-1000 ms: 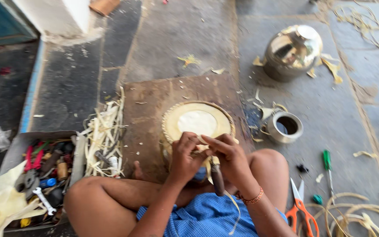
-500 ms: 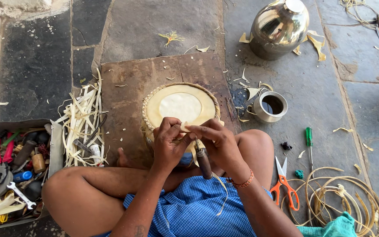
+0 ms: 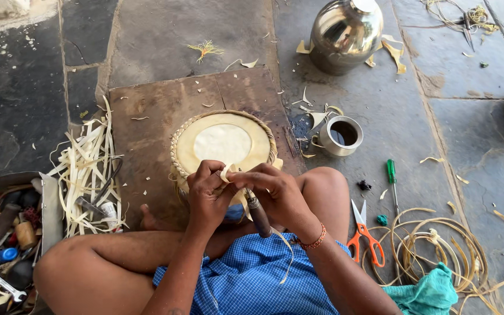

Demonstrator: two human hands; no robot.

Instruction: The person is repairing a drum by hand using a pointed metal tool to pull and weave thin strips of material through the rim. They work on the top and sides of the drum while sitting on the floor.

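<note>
A small round drum [image 3: 224,143] with a pale skin head and a braided rim stands between my crossed legs on a brown board [image 3: 158,111]. My left hand [image 3: 206,195] pinches a pale strap [image 3: 226,173] at the drum's near rim. My right hand [image 3: 275,195] is closed around a tool with a dark wooden handle [image 3: 259,213], its tip at the same spot on the rim. A loose end of the strap hangs down over my blue checked cloth [image 3: 252,280].
A pile of pale strips [image 3: 88,169] lies left, beside an open toolbox [image 3: 1,245]. At the right are a metal cup [image 3: 339,135], a steel pot [image 3: 345,35], a green screwdriver [image 3: 392,181], orange scissors [image 3: 364,233], coiled cane [image 3: 438,245] and a teal cloth [image 3: 433,291].
The view has shifted, so the drum and my hands sit higher and more central. My hands stay at the drum's near rim, still working the strap with the tool.
</note>
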